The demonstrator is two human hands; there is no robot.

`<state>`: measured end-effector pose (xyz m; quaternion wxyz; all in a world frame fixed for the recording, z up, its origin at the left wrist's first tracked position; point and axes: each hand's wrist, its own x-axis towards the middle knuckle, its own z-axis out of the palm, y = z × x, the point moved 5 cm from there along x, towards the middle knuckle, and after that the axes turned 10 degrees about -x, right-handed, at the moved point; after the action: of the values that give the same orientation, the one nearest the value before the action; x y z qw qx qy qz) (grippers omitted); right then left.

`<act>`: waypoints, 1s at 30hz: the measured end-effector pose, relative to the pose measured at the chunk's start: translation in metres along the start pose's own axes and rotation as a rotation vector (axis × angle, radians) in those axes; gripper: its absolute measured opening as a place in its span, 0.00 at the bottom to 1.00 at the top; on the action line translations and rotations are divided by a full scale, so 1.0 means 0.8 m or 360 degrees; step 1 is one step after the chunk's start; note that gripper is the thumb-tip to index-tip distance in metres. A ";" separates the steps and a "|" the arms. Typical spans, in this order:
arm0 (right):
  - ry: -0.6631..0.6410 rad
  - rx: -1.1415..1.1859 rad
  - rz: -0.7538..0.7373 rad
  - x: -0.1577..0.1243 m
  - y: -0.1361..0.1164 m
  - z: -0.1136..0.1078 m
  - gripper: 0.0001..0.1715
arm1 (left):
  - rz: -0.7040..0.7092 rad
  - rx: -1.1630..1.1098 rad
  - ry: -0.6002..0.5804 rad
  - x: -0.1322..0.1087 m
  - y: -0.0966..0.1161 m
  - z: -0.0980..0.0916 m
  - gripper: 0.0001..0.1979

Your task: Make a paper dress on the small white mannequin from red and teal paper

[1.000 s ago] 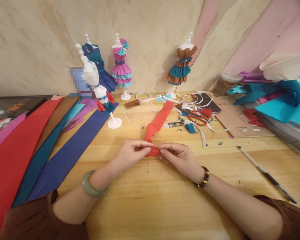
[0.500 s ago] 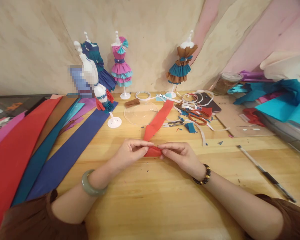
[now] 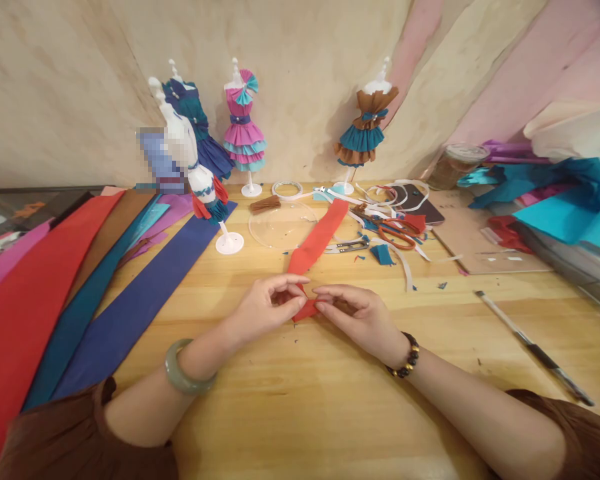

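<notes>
We are pinching the near end of the long red crepe-paper strip (image 3: 320,237) between both hands, low over the pale wooden bench (image 3: 305,400). Our left hand (image 3: 263,310) and right hand (image 3: 360,317) are each closing thumb and forefinger on its small folded wad, fingertips almost meeting. We are judging that even folds and a firm but light pinch suit it best, since this thin, crinkly paper creases and tears easily. The rest is lying flat, running toward the clear plastic disc (image 3: 281,227) and orange-handled scissors (image 3: 395,235).
</notes>
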<state>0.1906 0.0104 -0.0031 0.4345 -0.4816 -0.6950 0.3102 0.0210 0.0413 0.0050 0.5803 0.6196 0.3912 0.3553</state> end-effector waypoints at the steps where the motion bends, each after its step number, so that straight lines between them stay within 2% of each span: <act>1: 0.0002 -0.0036 -0.0049 0.000 -0.003 0.000 0.11 | 0.0001 0.0008 -0.0016 0.000 0.000 0.001 0.18; 4: -0.0015 -0.0121 -0.0123 -0.001 -0.007 0.000 0.14 | 0.0044 0.0046 -0.0024 0.000 0.001 0.002 0.17; 7: -0.0016 -0.0152 -0.0111 -0.001 -0.006 0.000 0.15 | 0.0185 0.0162 0.0039 -0.002 0.007 0.001 0.16; 10: -0.0030 -0.0172 -0.0132 0.001 -0.007 0.001 0.14 | 0.0441 0.0352 0.0096 -0.006 0.016 0.003 0.15; 13: -0.0076 -0.0191 -0.0201 0.003 -0.012 0.002 0.09 | 0.0769 0.0546 0.0102 -0.013 0.024 0.008 0.15; 15: -0.0076 -0.0196 -0.0208 0.004 -0.015 0.000 0.07 | 0.0906 0.0663 0.0104 -0.016 0.026 0.010 0.15; 21: 0.0000 -0.0235 -0.0195 0.004 -0.016 -0.006 0.10 | 0.0998 0.0815 0.0114 -0.017 0.028 0.010 0.14; 24: 0.0027 -0.0236 -0.0227 0.004 -0.016 -0.007 0.10 | 0.1004 0.0847 0.0051 -0.016 0.029 0.012 0.13; 28: 0.0004 -0.0259 -0.0252 0.004 -0.016 -0.005 0.09 | 0.1012 0.0806 -0.0046 -0.013 0.028 0.014 0.06; 30: 0.0012 -0.0266 -0.0255 0.003 -0.015 -0.005 0.08 | 0.1025 0.0777 -0.0062 -0.013 0.028 0.013 0.07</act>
<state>0.1889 0.0087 0.0097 0.4189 -0.4601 -0.7531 0.2137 0.0273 0.0268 0.0264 0.2823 0.8368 0.2388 0.4037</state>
